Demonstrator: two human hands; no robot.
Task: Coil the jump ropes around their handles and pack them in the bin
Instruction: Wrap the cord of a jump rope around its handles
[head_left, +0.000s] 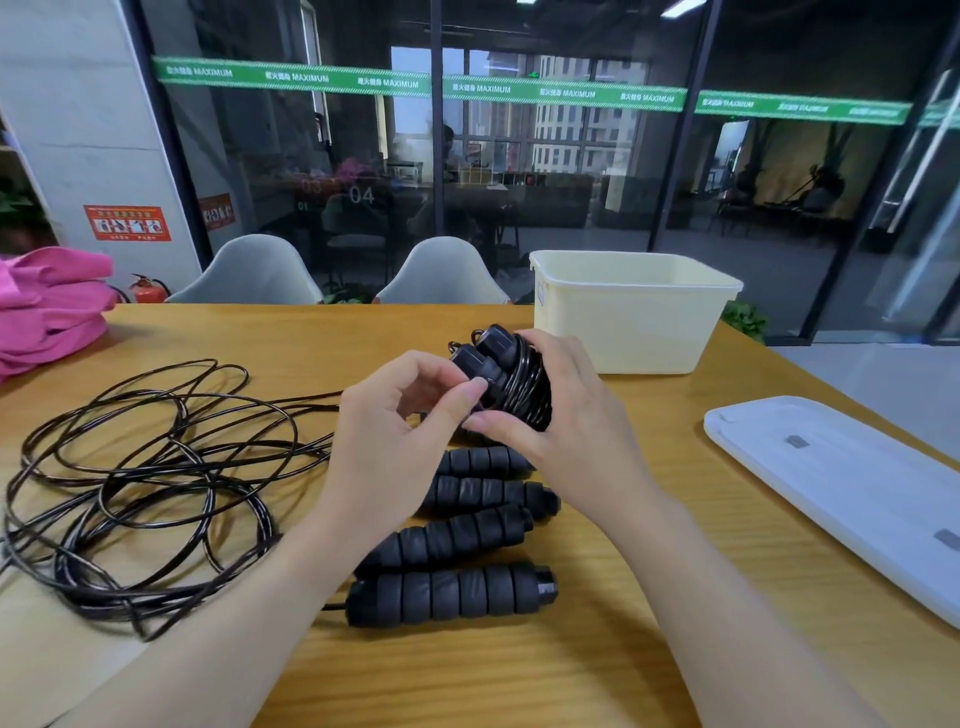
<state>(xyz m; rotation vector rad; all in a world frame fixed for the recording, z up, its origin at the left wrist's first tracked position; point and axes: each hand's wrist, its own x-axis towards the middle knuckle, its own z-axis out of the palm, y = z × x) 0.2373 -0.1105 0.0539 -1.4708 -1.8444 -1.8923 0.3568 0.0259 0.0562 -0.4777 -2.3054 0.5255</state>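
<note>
We hold the coiled jump rope (511, 379) above the worktop (597, 597), just short of the cream bin (631, 312). Our right hand (550, 415) wraps its grip around the wound cord, while our left hand (400, 415) pinches near the handle caps. If either grip loosens, we judge the springy cord will unwind. The loose ropes (156, 483) beside the spare handles (457, 540) could snag our left sleeve-side arm and tangle further.
</note>
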